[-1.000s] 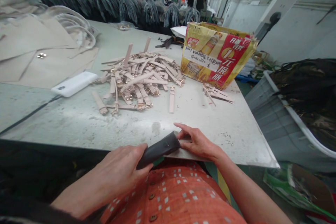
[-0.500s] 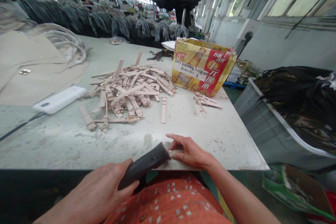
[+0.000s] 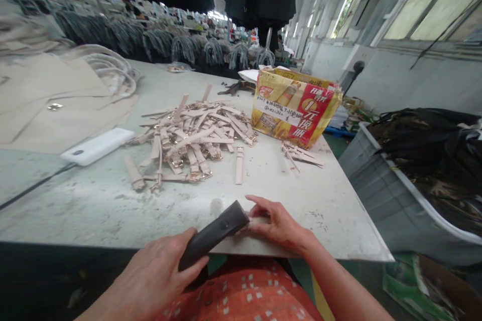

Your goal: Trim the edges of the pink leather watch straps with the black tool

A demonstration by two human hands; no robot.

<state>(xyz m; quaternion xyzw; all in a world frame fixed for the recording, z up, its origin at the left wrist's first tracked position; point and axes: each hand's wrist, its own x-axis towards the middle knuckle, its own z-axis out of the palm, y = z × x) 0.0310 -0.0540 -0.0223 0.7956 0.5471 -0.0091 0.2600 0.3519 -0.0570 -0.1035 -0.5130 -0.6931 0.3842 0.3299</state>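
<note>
My left hand (image 3: 160,266) is closed round a dark grey handheld tool (image 3: 214,234), slanting up to the right, with a round button on its upper side. The tool's far end meets a beige strap (image 3: 259,220) at the table's front edge; whether they touch, I cannot tell. My right hand (image 3: 276,223) pinches that strap between thumb and fingers, its index finger raised. Beyond my hands lies a heap of beige buckle straps (image 3: 196,135) with gold-coloured buckles. One single strap (image 3: 239,165) lies apart, to the right of the heap.
A yellow and red cardboard box (image 3: 295,108) stands at the back right, with a few straps (image 3: 301,153) before it. To the left lie a white power bank (image 3: 98,146) with a cable and beige panels (image 3: 56,80). A grey bin (image 3: 406,195) of dark pieces stands beside the table.
The view has tilted, so everything sits slightly lower and further right. The tool has rolled in my left hand, and its button now shows. My right hand keeps its pinch on the strap.
</note>
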